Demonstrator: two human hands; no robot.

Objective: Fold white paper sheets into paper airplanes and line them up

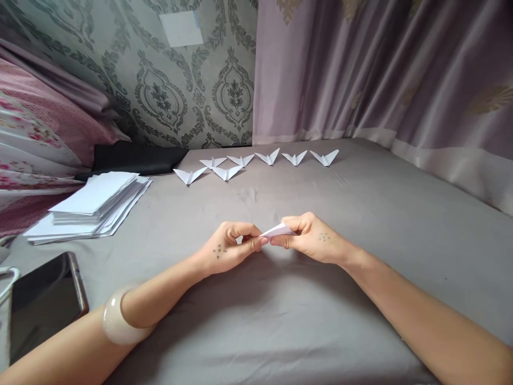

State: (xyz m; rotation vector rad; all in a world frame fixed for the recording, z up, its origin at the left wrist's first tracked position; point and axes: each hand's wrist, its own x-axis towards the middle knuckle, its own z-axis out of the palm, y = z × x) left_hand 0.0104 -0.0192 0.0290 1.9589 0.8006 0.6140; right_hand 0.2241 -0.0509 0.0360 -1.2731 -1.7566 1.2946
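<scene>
Between my two hands, a little above the grey cloth, is a small folded piece of white paper (277,230), narrow and pointed toward the left. My left hand (232,247) pinches its pointed left end between thumb and forefinger. The wider right end is gripped by my right hand (310,238), thumb on the near side and fingers curled behind. Part of the paper is hidden by the right fingers. Farther back stand several folded paper shapes with spread wings, such as the white paper plane (325,158) at the right end of the row.
A stack of white paper sheets (94,200) lies at the left, in front of a black folded item (136,158). Nearer me on the left is a dark phone (44,305) beside a white cable (10,280). Curtains (380,69) and a patterned wall (196,80) border the grey surface.
</scene>
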